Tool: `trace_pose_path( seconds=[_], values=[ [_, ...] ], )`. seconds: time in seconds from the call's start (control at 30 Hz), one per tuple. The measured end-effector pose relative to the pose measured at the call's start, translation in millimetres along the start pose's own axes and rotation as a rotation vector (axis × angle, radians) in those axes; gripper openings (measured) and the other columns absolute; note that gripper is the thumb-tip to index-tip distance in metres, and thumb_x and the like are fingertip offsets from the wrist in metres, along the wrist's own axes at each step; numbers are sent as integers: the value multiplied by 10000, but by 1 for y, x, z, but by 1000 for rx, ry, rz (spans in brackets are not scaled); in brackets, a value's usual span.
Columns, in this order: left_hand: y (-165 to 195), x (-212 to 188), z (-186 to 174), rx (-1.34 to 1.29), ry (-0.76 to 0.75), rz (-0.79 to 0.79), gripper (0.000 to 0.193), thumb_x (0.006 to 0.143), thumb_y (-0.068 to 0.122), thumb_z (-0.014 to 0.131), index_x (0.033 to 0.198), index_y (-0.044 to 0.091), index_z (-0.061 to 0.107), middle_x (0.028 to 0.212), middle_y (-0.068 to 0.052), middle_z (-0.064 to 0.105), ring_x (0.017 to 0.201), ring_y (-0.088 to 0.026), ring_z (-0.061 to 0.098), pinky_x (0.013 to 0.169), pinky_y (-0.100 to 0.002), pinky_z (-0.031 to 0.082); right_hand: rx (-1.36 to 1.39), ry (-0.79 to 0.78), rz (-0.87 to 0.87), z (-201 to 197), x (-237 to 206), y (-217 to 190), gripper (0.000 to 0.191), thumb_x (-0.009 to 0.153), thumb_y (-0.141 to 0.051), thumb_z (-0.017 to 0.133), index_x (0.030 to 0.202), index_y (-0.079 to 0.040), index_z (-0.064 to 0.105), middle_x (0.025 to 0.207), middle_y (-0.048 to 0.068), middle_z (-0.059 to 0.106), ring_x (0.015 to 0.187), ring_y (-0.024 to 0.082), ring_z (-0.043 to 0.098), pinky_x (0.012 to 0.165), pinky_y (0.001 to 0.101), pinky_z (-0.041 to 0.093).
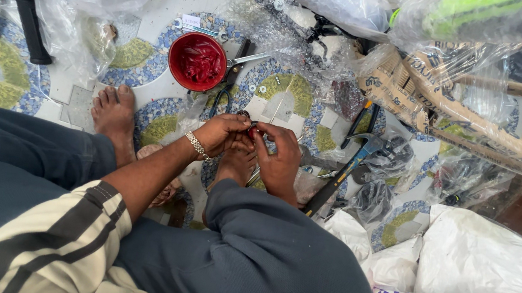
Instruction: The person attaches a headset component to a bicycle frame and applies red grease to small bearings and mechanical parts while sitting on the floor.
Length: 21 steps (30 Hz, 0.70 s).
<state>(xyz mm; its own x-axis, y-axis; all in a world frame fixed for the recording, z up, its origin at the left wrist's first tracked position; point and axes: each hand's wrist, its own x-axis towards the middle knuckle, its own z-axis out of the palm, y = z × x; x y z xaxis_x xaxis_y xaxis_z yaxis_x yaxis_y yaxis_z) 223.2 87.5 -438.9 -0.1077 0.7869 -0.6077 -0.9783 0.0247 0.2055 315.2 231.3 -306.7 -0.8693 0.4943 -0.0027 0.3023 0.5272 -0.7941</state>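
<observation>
Just below the red bowl (pixel 198 61) on the tiled floor (pixel 164 14), the left hand (pixel 220 134) and right hand (pixel 279 159) meet fingertip to fingertip, both pinching a small red part (pixel 252 132) between them.

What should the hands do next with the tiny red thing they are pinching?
Probably keep both hands together and finish working the small red part. The left hand and right hand both pinch it between their fingers, above the patterned floor. The red bowl and hammer lie untouched nearby.
</observation>
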Motion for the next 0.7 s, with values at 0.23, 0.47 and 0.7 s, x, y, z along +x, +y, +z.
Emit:
trace_pose_path(
  seconds=[0.23, 0.47, 0.7],
  values=[
    [1, -1, -1, 29, 45, -9, 245, 1047, 187, 574, 1127, -34, 644, 1053, -139, 730, 872, -254, 748, 844, -379, 611, 140, 152, 198, 8, -9, 24, 202, 953, -94, 743, 1150, -55, 720, 1079, 99, 752, 928, 182, 746, 792, 313, 616],
    [6, -5, -7, 82, 73, -13, 263, 1040, 193, 578, 1130, -44, 647, 1049, -142, 735, 896, -260, 757, 862, -377, 614, -55, 148, 363, 0, 11, 91, 215, 958, -63, 712, 1172, -36, 714, 1090, 88, 699, 909, 192, 728, 782, 318, 600],
    [8, -7, -11, 91, 90, 22, 255, 1038, 190, 579, 1127, -40, 642, 1061, -135, 727, 878, -264, 745, 835, -374, 615, -395, -104, 73, 16, 39, 103, 164, 880, -75, 738, 1044, -83, 742, 1091, 122, 688, 988, 359, 689, 858, 445, 559]
  ],
)
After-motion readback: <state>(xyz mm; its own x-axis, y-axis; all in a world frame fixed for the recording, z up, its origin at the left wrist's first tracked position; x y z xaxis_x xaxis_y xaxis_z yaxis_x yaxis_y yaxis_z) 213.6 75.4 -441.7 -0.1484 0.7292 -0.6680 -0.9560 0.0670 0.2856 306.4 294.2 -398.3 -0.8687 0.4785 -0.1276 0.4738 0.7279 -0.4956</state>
